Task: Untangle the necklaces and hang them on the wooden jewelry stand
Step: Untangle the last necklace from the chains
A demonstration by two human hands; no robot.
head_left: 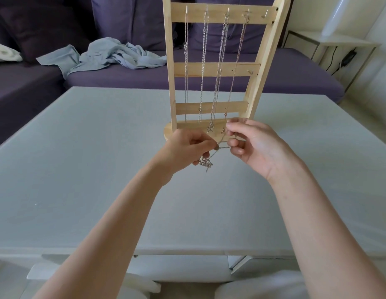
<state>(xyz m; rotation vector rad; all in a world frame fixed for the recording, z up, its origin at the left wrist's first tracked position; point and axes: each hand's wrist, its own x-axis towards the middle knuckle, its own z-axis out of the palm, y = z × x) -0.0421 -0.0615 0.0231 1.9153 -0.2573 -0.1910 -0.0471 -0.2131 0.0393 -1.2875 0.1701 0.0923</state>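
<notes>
Silver chain (222, 147) stretches between pinching left hand (187, 149) and right hand (255, 145) before the wooden stand (215, 70); gentle, slack teasing should free its knot.

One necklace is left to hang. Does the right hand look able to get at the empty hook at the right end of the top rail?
Probably yes. The empty hook has open space in front of it, but the right hand and left hand both pinch the tangled necklace, so it must come free first.
</notes>
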